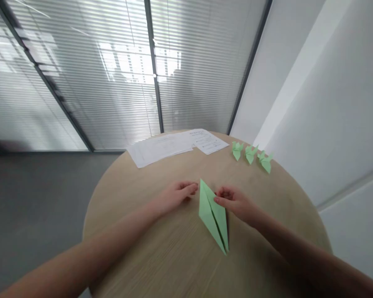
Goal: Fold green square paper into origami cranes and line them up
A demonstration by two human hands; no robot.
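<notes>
A piece of light green paper [209, 210], folded into a long diamond with a slit down its lower middle, lies on the round wooden table [161, 256]. My right hand [233, 202] pinches its right edge, thumb on top and fingers curled at the side. Just left of the paper's upper point, my left hand [182, 192] is loosely bent above the table, its fingers partly stretched and holding nothing. A small gap shows between those fingertips and the paper.
Three small folded green paper cranes stand at the table's far right: a left one [237, 150], a middle one [250, 154] and a right one [265, 161]. White sheets [161, 148] and a printed page [209, 142] lie at the back edge. Beyond are blinds [199, 82] and a white wall [335, 103].
</notes>
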